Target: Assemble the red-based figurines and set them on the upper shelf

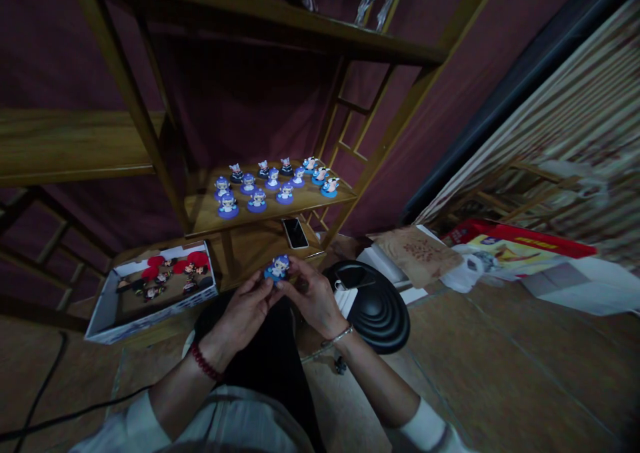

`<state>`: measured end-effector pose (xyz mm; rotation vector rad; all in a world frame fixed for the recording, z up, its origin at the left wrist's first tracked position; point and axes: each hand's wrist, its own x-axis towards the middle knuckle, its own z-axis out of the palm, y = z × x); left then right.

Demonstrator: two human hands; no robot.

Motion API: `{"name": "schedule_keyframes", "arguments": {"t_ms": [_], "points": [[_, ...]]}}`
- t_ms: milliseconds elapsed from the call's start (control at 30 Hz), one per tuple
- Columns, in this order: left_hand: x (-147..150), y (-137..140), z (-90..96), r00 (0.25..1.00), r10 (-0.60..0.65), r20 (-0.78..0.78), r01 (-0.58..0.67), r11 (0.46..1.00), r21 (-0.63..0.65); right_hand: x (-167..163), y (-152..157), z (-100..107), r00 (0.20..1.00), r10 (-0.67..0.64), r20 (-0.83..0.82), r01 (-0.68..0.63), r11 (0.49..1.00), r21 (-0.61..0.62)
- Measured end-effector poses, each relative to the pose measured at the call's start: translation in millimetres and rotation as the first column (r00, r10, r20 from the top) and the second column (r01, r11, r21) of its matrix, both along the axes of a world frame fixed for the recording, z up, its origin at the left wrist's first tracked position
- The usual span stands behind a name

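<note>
Box [103, 304]: red figurines [188, 268]; held: blue figurine [277, 268]

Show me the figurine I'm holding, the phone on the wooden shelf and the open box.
Figurine [278, 267]: head view, on its body.
Phone [295, 232]: head view, on its dark screen.
Open box [103, 305]: head view, on its pale wall at picture left.

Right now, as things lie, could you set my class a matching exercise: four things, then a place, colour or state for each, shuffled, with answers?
Things
1. Held figurine
2. Open box
3. Red bracelet
4. Round seat

Matches
A. Black
B. Around the left wrist
C. Between left hand and right hand
D. Containing red-and-black figures

Answers: 1-C, 2-D, 3-B, 4-A
</note>
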<state>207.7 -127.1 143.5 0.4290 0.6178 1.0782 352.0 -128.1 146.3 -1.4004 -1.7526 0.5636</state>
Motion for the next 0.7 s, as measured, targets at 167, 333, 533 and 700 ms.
{"name": "schedule_keyframes", "arguments": {"t_ms": [167,333,533,700], "points": [[11.8,2.5,-1.2,1.000,0.009,-0.026,-0.009,1.000,0.008,7.2,-1.1,-1.7,0.999,-0.031,-0.036,0.032,0.999,0.026],[15.9,7.0,-1.0,0.995,-0.018,-0.094,0.028,0.994,0.102,14.6,2.5,-7.7,0.984,-0.007,-0.179,0.010,1.000,0.018],[24.8,13.6,-1.8,0.968,0.026,-0.249,0.029,0.977,0.213,22.2,10.5,-11.2,0.964,-0.025,-0.264,0.029,1.000,0.011],[30.4,21.6,-7.4,0.910,0.071,-0.408,0.049,0.960,0.275,29.3,16.0,-11.2,0.964,-0.010,-0.265,0.010,1.000,0.000]]}}
